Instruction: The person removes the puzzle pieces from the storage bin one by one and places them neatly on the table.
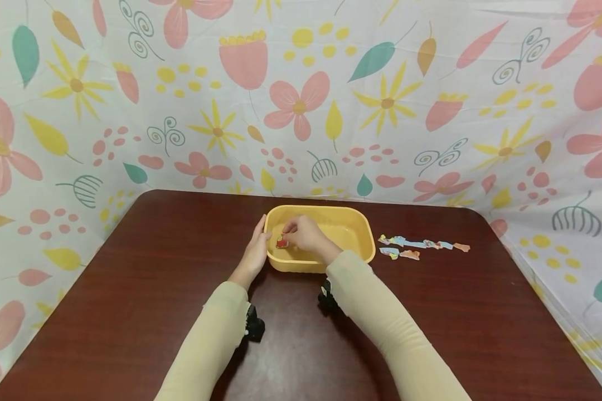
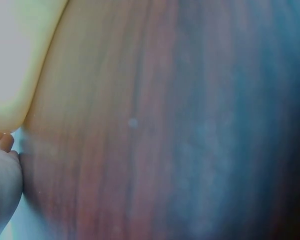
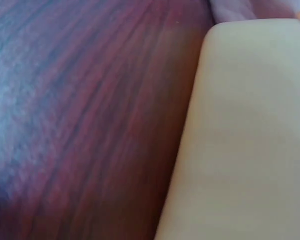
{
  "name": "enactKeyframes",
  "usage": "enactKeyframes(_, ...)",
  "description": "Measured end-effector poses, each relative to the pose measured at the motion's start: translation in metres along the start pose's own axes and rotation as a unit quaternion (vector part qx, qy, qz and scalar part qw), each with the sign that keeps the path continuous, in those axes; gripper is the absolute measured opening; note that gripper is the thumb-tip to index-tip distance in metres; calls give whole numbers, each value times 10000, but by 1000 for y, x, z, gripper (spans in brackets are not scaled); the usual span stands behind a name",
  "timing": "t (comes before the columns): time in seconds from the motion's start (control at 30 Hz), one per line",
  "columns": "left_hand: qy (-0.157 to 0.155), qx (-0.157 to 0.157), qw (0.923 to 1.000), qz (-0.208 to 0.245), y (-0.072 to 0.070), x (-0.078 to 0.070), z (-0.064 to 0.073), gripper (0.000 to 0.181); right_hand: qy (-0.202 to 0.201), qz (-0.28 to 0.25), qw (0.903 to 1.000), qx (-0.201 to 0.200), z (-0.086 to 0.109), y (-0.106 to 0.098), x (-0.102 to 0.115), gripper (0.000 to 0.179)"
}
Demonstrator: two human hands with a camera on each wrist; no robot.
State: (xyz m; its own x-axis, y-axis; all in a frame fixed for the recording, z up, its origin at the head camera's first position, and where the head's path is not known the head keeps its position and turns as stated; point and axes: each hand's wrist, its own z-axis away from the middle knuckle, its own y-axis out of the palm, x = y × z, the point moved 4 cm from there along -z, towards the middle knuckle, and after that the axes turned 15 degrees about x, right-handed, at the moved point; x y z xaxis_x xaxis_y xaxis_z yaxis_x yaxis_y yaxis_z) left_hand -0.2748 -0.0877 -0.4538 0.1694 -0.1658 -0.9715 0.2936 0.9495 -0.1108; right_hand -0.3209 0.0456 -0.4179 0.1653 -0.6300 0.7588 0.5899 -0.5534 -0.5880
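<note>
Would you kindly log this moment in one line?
left hand: holds yellow tub; right hand: pinches red piece inside tub; multicolored pieces: two rows right of tub

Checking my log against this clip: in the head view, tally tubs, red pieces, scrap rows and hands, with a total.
Tub: 1
Red piece: 1
Scrap rows: 2
Hands, left hand and right hand: 2
Total: 6

The tub point(image 1: 296, 266) looks like smooth plastic with a soft sheen. The table point(image 1: 180, 267) is wood-grained and glossy, brightest towards six o'clock. At the tub's three o'clock, the scraps point(image 1: 431, 244) resemble crinkled paper; at twelve hangs a matt, lightly creased cloth point(image 1: 291, 55). The sleeves point(image 1: 381, 323) are matt fabric.
</note>
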Motion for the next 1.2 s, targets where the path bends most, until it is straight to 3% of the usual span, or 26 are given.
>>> enactKeyframes(0.4,30,32,10000,16,-2,0,-1,57,-13,-183,9991,-392,14,-21,-5,14)
enactKeyframes(0.67,-38,-14,10000,-9,-1,0,1,57,-52,-868,9956,-350,26,-26,-10,18)
enactKeyframes(1.2,-15,22,10000,67,-1,0,0,58,-39,-1005,9940,-429,39,-39,-14,27)
